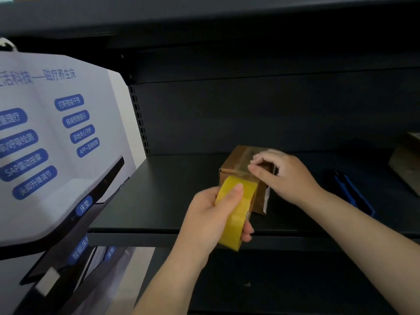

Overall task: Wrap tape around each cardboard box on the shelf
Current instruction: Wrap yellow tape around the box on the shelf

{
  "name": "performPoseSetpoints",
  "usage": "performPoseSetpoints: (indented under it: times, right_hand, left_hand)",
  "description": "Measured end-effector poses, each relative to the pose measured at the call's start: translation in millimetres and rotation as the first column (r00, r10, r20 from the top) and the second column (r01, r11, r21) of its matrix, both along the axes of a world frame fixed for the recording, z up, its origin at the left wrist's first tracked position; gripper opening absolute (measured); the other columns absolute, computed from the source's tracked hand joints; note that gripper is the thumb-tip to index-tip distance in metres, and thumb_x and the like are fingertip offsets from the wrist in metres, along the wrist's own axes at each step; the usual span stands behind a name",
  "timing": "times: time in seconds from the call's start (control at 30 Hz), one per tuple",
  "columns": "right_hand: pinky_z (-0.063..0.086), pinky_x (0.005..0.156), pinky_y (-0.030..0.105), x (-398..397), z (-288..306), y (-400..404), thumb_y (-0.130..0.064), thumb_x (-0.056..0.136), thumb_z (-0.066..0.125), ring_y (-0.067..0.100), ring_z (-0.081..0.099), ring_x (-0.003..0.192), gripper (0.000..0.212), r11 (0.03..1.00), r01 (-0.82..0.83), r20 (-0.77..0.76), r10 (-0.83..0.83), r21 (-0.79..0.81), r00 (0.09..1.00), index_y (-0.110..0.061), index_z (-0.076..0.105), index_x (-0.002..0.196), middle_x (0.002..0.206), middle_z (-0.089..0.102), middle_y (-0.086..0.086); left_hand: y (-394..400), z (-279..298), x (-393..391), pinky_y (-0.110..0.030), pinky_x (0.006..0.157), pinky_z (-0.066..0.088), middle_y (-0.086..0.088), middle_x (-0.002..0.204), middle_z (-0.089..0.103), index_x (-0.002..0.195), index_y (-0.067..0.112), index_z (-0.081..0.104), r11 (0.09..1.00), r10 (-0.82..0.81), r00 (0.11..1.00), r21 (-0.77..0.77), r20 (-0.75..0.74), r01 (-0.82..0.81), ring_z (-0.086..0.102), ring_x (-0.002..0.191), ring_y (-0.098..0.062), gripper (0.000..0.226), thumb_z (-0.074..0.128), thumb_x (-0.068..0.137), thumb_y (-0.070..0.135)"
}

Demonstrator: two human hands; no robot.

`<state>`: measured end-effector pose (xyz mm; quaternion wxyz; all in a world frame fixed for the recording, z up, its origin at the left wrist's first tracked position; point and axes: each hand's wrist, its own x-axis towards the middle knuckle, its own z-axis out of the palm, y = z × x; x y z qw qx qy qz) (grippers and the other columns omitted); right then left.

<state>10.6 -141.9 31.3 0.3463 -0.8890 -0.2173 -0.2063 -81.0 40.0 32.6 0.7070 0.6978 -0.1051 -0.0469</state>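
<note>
Left hand (211,214) nearest camera, fingers clenched around yellow tape roll (236,212) at shelf (159,201) front edge. Right hand (281,176) rests atop small cardboard box (238,162) mid-shelf, fingertips pinching tape on top. Blue cutter (352,194) lies right of box.

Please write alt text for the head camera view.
A left hand holds a yellow tape roll against a small cardboard box on a dark shelf, while the right hand steadies the box top. A printed poster stands left.
</note>
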Motion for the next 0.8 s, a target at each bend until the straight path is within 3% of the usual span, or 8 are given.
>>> performPoseSetpoints:
  times: [0.1,0.23,0.33,0.4,0.5,0.7,0.8]
  right_hand:
    - [0.048,0.079,0.035,19.3,5.7,0.4,-0.045,0.083,0.056,0.010,0.056,0.091,0.025,0.998,0.049,-0.033,-0.050,-0.025,0.998,-0.021,0.064,0.083,0.096,0.060,-0.005]
    - [0.048,0.080,0.035,34.4,11.1,-4.2,-0.051,0.079,0.056,0.008,0.056,0.092,0.029,0.997,0.035,-0.070,-0.040,-0.063,0.997,-0.024,0.065,0.081,0.095,0.061,-0.008]
    - [0.048,0.074,0.032,39.9,10.7,-3.6,-0.059,0.076,0.051,0.005,0.055,0.087,0.035,0.992,0.030,-0.054,-0.036,-0.120,0.998,-0.027,0.062,0.082,0.092,0.058,-0.011]
    - [0.048,0.074,0.032,43.0,8.6,-3.0,-0.057,0.079,0.051,0.006,0.055,0.087,0.033,0.991,0.030,-0.040,-0.035,-0.127,0.999,-0.026,0.062,0.084,0.093,0.057,-0.010]
    - [0.048,0.077,0.034,48.2,7.3,-5.4,-0.053,0.082,0.052,0.008,0.056,0.091,0.031,0.996,0.004,-0.044,-0.008,-0.094,0.999,-0.024,0.063,0.085,0.097,0.058,-0.007]
    - [0.048,0.083,0.037,62.9,9.0,-6.0,-0.049,0.081,0.057,0.007,0.054,0.095,0.025,0.998,-0.037,-0.117,0.031,-0.045,0.993,-0.026,0.063,0.086,0.100,0.058,-0.008]
    - [0.047,0.088,0.037,67.0,8.2,-4.8,-0.046,0.082,0.059,0.008,0.053,0.101,0.023,0.999,-0.050,-0.137,0.049,-0.005,0.989,-0.024,0.063,0.089,0.106,0.059,-0.007]
  left_hand:
    - [-0.2,2.7,13.3,-0.034,0.065,0.059,-0.009,0.061,0.072,0.090,0.024,0.055,0.995,-0.097,0.984,-0.008,-0.148,0.096,0.069,0.056,-0.019,0.011,0.048,0.093,0.032]
    - [8.0,4.3,27.2,-0.029,0.066,0.057,-0.003,0.088,0.074,0.103,0.022,0.056,0.980,-0.159,0.977,0.094,-0.145,0.173,0.071,0.080,-0.016,0.014,0.057,0.089,0.025]
    - [12.4,8.6,46.2,-0.027,0.075,0.051,0.004,0.112,0.055,0.111,0.028,0.042,0.956,-0.102,0.992,0.269,-0.068,0.116,0.059,0.098,-0.011,0.054,0.076,0.069,0.031]
    - [13.3,11.5,56.4,-0.027,0.086,0.047,0.006,0.121,0.046,0.124,0.031,0.031,0.929,-0.163,0.983,0.323,-0.080,0.180,0.052,0.107,-0.009,0.088,0.082,0.053,0.038]
    - [12.0,9.8,64.6,-0.036,0.101,0.041,0.006,0.122,0.046,0.133,0.034,0.021,0.912,-0.300,0.943,0.248,-0.142,0.327,0.052,0.111,-0.014,0.097,0.071,0.049,0.046]
    - [-0.1,-5.8,75.0,-0.036,0.094,0.043,0.006,0.120,0.045,0.128,0.036,0.027,0.936,-0.308,0.951,0.168,-0.033,0.309,0.052,0.109,-0.017,0.089,0.067,0.050,0.045]
    - [-7.1,-8.9,79.3,-0.025,0.083,0.047,0.006,0.117,0.049,0.126,0.031,0.027,0.952,-0.277,0.961,0.143,0.025,0.270,0.057,0.100,-0.010,0.086,0.065,0.050,0.048]
